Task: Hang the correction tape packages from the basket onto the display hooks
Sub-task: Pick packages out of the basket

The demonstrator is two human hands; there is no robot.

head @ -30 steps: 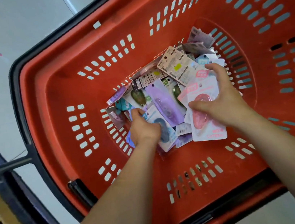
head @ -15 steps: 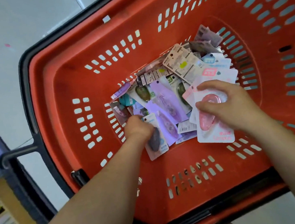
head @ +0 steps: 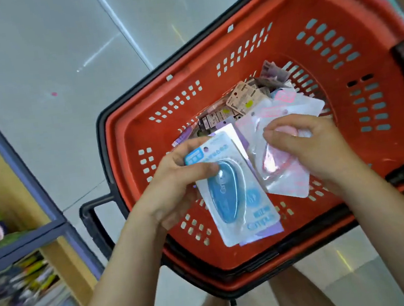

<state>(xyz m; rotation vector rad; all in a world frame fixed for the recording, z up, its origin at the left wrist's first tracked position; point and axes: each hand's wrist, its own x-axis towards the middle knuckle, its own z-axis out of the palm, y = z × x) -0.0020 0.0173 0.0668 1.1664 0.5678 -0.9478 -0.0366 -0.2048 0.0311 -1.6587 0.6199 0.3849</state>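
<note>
The left hand (head: 174,182) grips a blue package (head: 232,190) and the right hand (head: 309,148) pinches a pink package (head: 281,167), both above the red basket (head: 140,125). A pile of packages (head: 243,100) lies inside and no hook is visible, so most hanging seems left.

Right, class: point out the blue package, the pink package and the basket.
blue package (head: 229,188), head view, blue blister.
pink package (head: 275,163), head view, pink blister.
basket (head: 396,99), head view, red side wall.

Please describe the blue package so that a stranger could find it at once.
Find the red basket on the floor. Over its near side, the left hand holds the blue package. Only it shows a blue oval dispenser; the pink package beside it is in the right hand.
</note>
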